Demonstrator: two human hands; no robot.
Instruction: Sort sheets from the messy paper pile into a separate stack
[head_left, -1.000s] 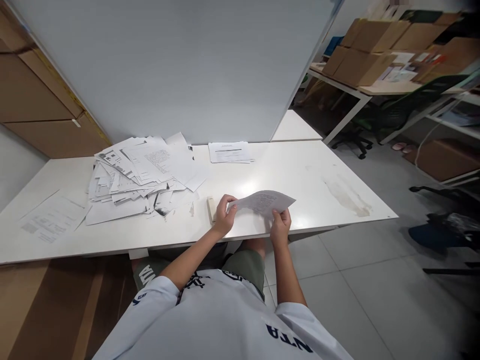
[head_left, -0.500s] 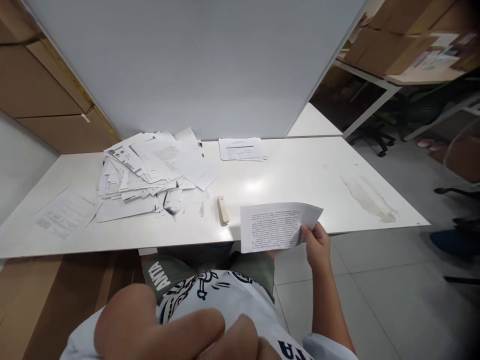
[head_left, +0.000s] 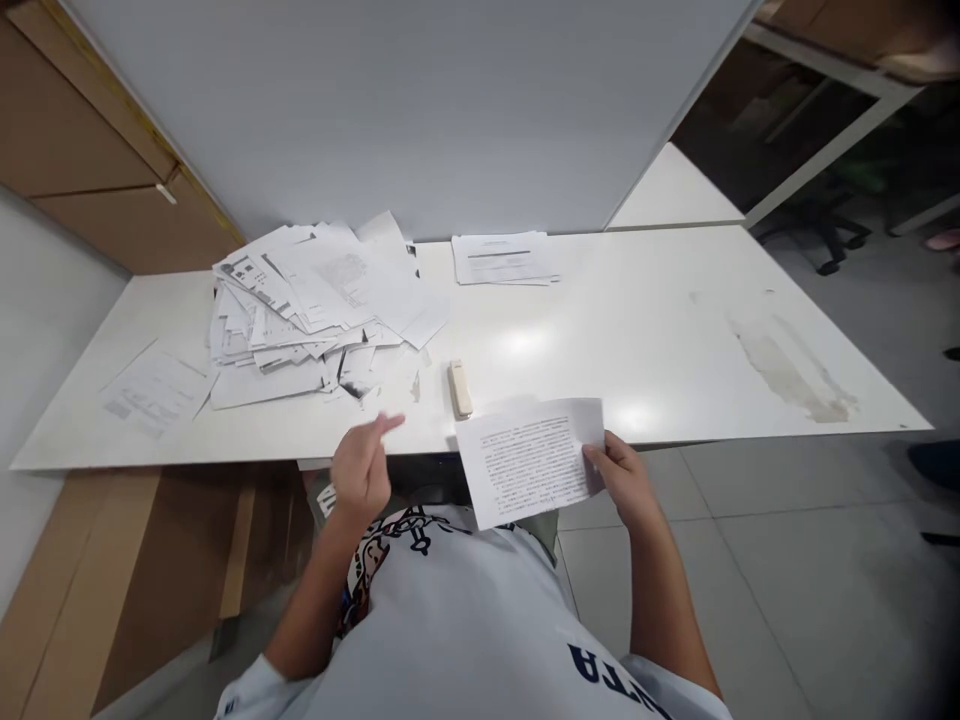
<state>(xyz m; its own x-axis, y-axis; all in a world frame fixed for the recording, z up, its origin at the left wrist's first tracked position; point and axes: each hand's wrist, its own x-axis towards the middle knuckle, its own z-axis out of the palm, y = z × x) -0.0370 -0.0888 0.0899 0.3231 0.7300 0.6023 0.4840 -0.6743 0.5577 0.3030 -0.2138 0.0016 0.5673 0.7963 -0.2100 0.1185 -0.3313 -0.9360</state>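
Note:
In my right hand (head_left: 619, 475) is a printed sheet of paper (head_left: 525, 460), pinched at its right edge between thumb and fingers. The sheet tilts over the front edge of the table, dense lines of text facing up. My left hand (head_left: 362, 465) hovers at the table edge, left of the sheet, its fingers curled in and the fingertips pointing right. Nothing shows in it. A cream stapler (head_left: 460, 390) lies on the table just beyond the sheet's upper left corner.
A messy heap of papers (head_left: 322, 290) covers the left part of the white table (head_left: 637, 340). Behind the stapler lies a neater stack of sheets (head_left: 504, 260) against the grey partition (head_left: 405, 110). One loose sheet (head_left: 157, 390) rests far left. Cardboard boxes (head_left: 82, 140) stand beyond it.
My left hand has moved from close to the camera down and forward to the table edge. The sheet in my right hand has tilted. The view has shifted slightly.

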